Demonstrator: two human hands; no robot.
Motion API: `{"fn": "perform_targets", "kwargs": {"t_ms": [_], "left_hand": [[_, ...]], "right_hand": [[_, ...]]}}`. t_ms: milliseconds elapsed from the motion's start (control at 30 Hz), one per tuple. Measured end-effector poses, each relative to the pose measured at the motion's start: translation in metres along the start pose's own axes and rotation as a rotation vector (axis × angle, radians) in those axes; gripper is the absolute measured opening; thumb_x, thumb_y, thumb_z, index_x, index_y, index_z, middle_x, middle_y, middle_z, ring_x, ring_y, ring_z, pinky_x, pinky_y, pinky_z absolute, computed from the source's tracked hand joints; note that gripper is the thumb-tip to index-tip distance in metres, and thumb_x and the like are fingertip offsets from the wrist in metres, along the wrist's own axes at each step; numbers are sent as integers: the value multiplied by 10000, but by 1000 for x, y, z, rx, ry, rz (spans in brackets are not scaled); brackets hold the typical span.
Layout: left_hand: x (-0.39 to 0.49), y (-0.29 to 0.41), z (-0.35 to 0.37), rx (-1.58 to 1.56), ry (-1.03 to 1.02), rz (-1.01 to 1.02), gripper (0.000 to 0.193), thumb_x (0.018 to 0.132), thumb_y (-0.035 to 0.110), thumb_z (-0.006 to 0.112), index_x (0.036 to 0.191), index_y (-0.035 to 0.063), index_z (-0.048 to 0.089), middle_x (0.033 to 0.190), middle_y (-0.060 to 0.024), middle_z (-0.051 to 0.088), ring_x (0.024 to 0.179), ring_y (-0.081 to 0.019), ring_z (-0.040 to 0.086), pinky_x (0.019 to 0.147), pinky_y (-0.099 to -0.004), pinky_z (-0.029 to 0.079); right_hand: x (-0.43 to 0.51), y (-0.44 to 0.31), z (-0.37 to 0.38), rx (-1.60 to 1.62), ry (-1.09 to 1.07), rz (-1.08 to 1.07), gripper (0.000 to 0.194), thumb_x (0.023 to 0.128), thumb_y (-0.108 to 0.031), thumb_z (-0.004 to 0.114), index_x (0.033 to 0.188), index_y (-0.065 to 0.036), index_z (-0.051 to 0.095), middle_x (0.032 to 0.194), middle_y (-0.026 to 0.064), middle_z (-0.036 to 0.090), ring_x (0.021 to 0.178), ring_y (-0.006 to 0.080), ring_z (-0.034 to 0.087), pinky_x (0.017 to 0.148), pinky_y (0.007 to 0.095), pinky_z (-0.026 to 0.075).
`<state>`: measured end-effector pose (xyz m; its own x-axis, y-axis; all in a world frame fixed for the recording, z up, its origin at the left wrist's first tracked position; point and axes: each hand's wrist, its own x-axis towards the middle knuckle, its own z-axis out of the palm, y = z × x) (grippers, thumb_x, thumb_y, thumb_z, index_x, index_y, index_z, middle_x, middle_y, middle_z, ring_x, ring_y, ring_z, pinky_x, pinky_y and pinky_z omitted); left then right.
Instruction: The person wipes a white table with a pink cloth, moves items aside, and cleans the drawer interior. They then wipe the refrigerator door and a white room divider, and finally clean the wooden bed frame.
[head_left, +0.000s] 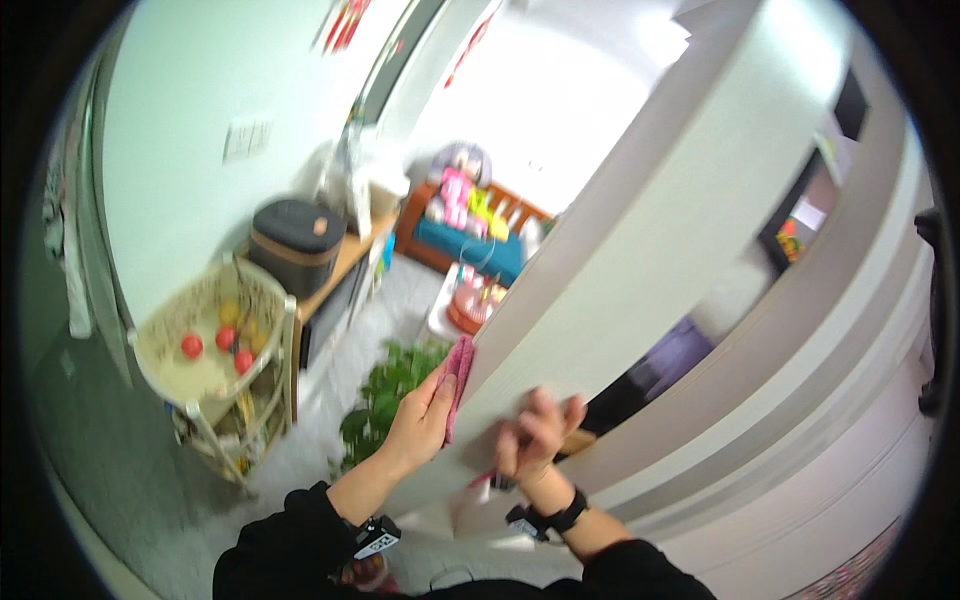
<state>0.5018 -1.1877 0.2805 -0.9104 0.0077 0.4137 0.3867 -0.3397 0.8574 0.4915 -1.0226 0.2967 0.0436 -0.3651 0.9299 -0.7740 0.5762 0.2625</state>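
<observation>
My left hand (418, 420) grips a folded pink cloth (459, 386), pressed flat along the narrow left side of a tall white partition panel (592, 307). The thumb lies over the cloth. My right hand (536, 439) is in front of the panel's broad face, its fingers loosely bent and apart, with nothing in them. It is slightly blurred, and whether it touches the panel I cannot tell. Both wrists wear black straps with small devices.
A leafy green plant (390, 390) stands just left of the panel. Further left are a cream basket rack (161, 367) with fruit and a dark lidded bin (296, 244) on a wooden cabinet (341, 266). Behind, dolls sit on a bench with a teal cushion (472, 247). More panels (750, 352) stand right.
</observation>
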Motion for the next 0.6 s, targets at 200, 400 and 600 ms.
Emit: {"fn": "perform_targets", "kwargs": {"t_ms": [200,400,600], "left_hand": [[78,105,38,-35,-90,280,420,980,321,313,1234,22,461,930,-36,566,840,-86,485,769,-243,403],[131,209,72,-60,-178,374,454,971,358,318,1189,-3,486,1057,-73,560,932,-120,512,846,-250,404],[195,307,105,-73,-302,489,497,954,383,343,1216,-22,466,1130,-98,553,1002,-156,526,871,-283,419]], "right_hand": [[-3,-6,3,31,-24,77,363,680,-122,640,1022,-97,523,1184,104,545,1253,325,307,1050,412,159],[-2,-7,4,32,-20,92,435,690,-167,656,1087,-155,478,1251,25,510,1233,325,302,1053,427,155],[2,-9,4,-15,4,92,437,687,-153,671,1076,-137,474,1227,43,523,1217,333,338,1019,444,224]]}}
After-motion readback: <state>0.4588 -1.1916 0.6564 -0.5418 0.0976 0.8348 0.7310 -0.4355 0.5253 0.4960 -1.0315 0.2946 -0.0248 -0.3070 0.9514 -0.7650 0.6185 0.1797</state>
